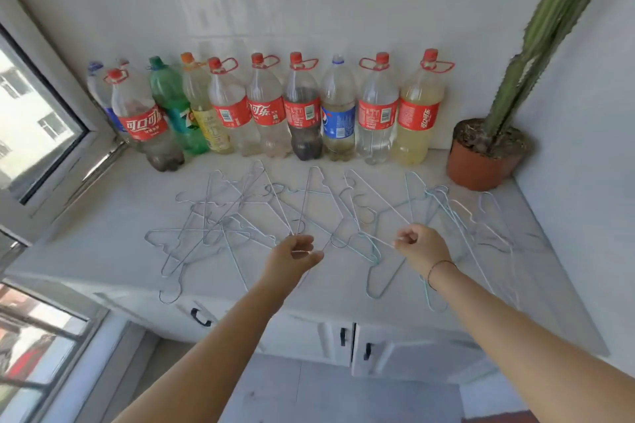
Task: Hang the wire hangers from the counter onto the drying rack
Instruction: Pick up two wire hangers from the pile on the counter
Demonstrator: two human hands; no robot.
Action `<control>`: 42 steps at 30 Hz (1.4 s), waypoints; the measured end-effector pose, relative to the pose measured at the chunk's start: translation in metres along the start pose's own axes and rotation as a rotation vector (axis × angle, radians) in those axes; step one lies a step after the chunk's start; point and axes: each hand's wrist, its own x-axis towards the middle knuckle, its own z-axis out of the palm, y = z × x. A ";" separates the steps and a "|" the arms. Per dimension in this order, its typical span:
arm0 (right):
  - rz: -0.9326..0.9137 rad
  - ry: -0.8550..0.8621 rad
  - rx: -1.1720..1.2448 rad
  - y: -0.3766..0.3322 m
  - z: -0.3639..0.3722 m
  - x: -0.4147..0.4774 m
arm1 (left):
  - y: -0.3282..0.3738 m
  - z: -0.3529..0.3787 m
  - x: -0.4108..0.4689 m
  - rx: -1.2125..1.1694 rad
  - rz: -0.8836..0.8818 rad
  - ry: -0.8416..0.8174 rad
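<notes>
Plainly, you had both hands on the tangle. Your left hand [295, 257], low in the centre of the frame, had its fingers curled and its thumb pinched onto a thin wire of the wire hangers [240, 216]. It held the near tip of one whose sides ran away from you toward the middle of the frame. Your right hand [421, 244], just to its right, was closed almost to a fist and pinched a wire that ran leftward into a pale blue hanger.

The rest lay flat across the counter [103, 251] from middle left to middle right, many crossed over one another. I judge a straight lift risked dragging neighbours along, and the left heap looked the more knotted. The drying rack was not in view.

Along the back wall stood a row of bottles [302, 113]. Most held some clear or murky liquid, one dark, and the rightmost cloudy yellow. A terracotta pot [481, 168] at middle right held soil and a tall cactus [549, 27].
</notes>
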 end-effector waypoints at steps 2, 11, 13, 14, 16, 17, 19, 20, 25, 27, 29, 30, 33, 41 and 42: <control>-0.002 -0.028 -0.038 0.005 0.004 0.023 | -0.003 0.009 0.021 0.014 -0.050 0.020; 0.049 -0.199 -0.353 0.037 0.048 0.096 | -0.019 0.030 0.090 0.027 -0.182 0.008; 0.073 -0.223 -0.401 0.041 0.056 0.106 | -0.022 0.032 0.105 0.029 -0.208 0.009; 0.084 -0.233 -0.416 0.043 0.060 0.109 | -0.024 0.033 0.112 0.032 -0.221 0.007; 0.087 -0.237 -0.434 0.045 0.066 0.116 | -0.025 0.035 0.123 0.040 -0.240 -0.001; 0.087 -0.233 -0.439 0.046 0.069 0.119 | -0.026 0.035 0.129 0.042 -0.245 -0.005; 0.097 -0.233 -0.427 0.048 0.072 0.126 | -0.026 0.037 0.140 0.054 -0.255 -0.010; 0.105 -0.243 -0.400 0.050 0.073 0.129 | -0.026 0.037 0.144 0.058 -0.258 -0.021; 0.107 -0.237 -0.159 0.052 0.066 0.135 | -0.024 0.039 0.162 0.042 -0.257 -0.083; 0.119 -0.185 -0.012 0.047 0.060 0.136 | -0.027 0.042 0.169 0.026 -0.274 -0.084; 0.153 -0.151 0.159 0.039 0.050 0.137 | -0.027 0.045 0.175 -0.002 -0.292 -0.087; 0.165 -0.140 0.228 0.035 0.045 0.137 | -0.027 0.046 0.176 -0.015 -0.303 -0.093; 0.186 -0.118 0.395 0.026 0.030 0.136 | -0.026 0.054 0.180 -0.012 -0.303 -0.109; 0.149 -0.138 0.554 0.021 0.015 0.130 | -0.028 0.064 0.184 0.097 -0.290 -0.152; 0.144 -0.147 0.563 0.021 0.015 0.130 | -0.027 0.065 0.185 0.105 -0.295 -0.156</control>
